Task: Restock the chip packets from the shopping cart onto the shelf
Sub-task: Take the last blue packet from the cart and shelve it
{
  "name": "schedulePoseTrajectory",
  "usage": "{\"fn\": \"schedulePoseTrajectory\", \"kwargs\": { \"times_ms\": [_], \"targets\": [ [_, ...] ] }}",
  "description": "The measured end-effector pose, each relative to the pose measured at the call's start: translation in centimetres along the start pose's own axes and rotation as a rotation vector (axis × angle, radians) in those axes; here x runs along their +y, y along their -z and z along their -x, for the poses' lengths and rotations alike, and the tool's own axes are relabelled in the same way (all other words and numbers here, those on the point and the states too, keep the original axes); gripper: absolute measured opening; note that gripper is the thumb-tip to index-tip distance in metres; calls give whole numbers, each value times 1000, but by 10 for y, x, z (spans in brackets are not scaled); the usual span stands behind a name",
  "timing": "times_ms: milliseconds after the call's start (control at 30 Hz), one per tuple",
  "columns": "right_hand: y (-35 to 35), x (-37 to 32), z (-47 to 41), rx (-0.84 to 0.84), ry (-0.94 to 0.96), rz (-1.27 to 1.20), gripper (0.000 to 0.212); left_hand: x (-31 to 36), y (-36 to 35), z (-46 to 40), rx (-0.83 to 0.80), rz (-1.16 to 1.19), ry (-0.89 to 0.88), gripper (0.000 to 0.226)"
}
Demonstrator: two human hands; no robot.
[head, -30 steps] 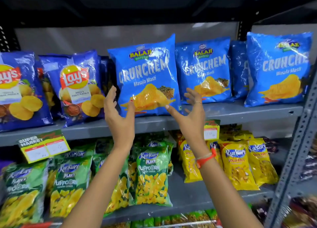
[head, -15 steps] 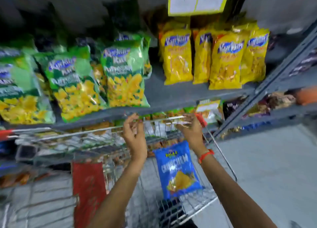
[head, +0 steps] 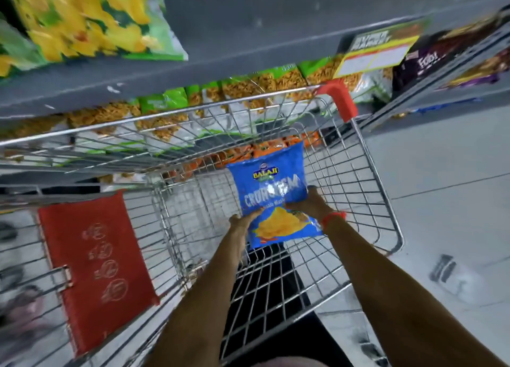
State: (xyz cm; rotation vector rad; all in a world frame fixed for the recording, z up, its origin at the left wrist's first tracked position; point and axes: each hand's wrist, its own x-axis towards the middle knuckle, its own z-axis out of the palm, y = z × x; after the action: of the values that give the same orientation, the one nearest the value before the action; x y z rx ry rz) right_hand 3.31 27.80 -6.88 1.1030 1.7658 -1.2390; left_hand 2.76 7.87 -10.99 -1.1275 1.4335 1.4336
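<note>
A blue Balaji Crunchem chip packet lies inside the wire shopping cart. Both my hands are down in the basket on it. My left hand grips its lower left edge. My right hand, with a red thread at the wrist, grips its right side. The grey shelf runs across the top, with green and yellow snack packets standing on it.
A red child-seat flap sits at the cart's left. A red corner guard caps the cart's far right corner. Lower shelves hold green packets and dark packets. A yellow price tag hangs from the shelf edge. Grey floor lies to the right.
My view has dropped from the upper shelf to the cart. Both hands went from the shelved packet down into the basket and closed on the blue packet.
</note>
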Motion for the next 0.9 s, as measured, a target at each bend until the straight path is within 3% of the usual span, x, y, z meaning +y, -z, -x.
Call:
{"fn": "schedulePoseTrajectory", "kwargs": {
  "times_ms": [33, 133, 267, 333, 433, 633, 900],
  "targets": [
    [-2, -1, -3, -17, 19, 4, 74, -1, 1, 0, -41, -23, -4, 93],
    [-9, -5, -5, -36, 70, -61, 81, 1, -4, 18, -50, -90, -47, 47],
    [-10, 38, -60, -98, 120, -77, 120, 5, -2, 29, -85, -118, -94, 21],
    [-3, 35, -54, -114, 158, -120, 125, 7, 0, 39, -110, -145, -103, 20],
    [6, 15, -23, -107, 192, -96, 99, 13, 1, 54, -68, -173, -174, 37],
    [24, -40, 73, -72, 334, -196, 38, 39, 14, 113, -134, -84, -419, 43],
    [59, -93, 226, 102, 670, -328, 55, 107, 24, 240, -207, -107, -873, 18]
  ]
}}
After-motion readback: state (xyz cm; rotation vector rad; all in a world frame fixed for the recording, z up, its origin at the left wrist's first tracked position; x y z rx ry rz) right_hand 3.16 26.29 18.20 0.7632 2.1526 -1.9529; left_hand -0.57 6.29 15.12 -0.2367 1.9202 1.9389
